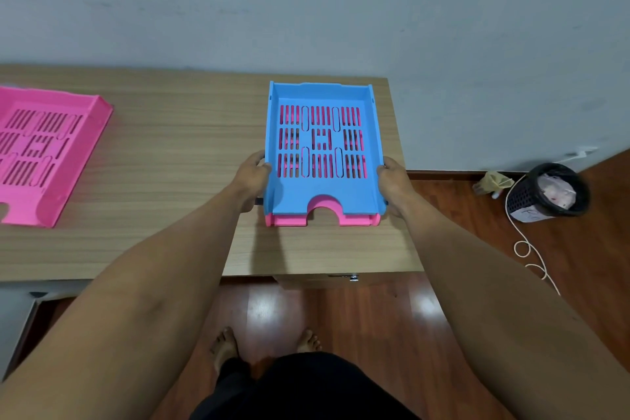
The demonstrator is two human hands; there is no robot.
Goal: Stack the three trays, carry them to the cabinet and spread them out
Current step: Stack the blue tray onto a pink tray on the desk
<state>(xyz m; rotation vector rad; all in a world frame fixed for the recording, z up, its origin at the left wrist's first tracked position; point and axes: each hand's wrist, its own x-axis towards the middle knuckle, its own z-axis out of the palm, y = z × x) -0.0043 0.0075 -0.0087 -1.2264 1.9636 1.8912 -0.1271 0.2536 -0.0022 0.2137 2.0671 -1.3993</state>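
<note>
A blue slotted tray point(293, 194) lies nested on top of a pink tray point(289, 220) near the right end of the wooden table point(177, 153). Only the pink tray's front edge and bits through the slots show. My left hand point(250, 181) grips the stack's left side and my right hand point(392, 182) grips its right side. A second pink tray point(37, 150) lies by itself at the table's left, partly cut off by the frame edge.
A grey wall rises behind the table. To the right, on the wooden floor, stand a black mesh waste bin point(549, 193), a white cord point(525, 242) and a crumpled yellow thing point(492, 182). My bare feet are below the table's front edge.
</note>
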